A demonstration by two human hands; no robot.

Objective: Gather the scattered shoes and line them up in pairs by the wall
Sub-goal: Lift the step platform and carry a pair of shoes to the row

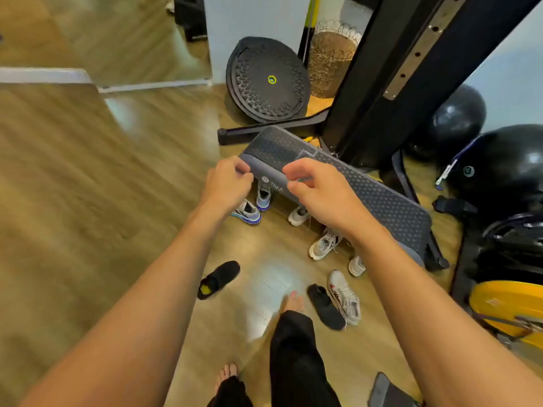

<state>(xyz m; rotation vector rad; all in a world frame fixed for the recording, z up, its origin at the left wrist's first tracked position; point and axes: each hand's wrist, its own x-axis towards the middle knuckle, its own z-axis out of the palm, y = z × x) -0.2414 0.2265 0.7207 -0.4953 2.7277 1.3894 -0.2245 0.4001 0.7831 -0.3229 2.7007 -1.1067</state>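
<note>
I judged the gathering step had barely begun: none of the shoes were lined up by the wall [255, 24] yet. They lay scattered on the wooden floor [88, 201] around my forward bare foot [293, 301]. One black shoe [219, 279] sat at 9 o'clock, and its mate [324, 306] was just beside the foot at 3 o'clock, against a white-and-red sneaker [345, 298]. The blue-soled sneakers [246, 212] were at 11 o'clock, and three white sneakers [323, 245] ran from 12 to 2 o'clock, partly under the weight bench [382, 198].

Both arms reached straight ahead toward 12 o'clock, almost parallel. The left hand [229, 183] and right hand [317, 192] were level with each other over the bench's near end. The fingers [293, 171] of each were curled in toward the thumb, and neither hand held a shoe. I could not tell whether they pinched the bench edge or hung clear of it.

The next move, as I read it, called for lowering a hand to the nearest shoe.
</note>
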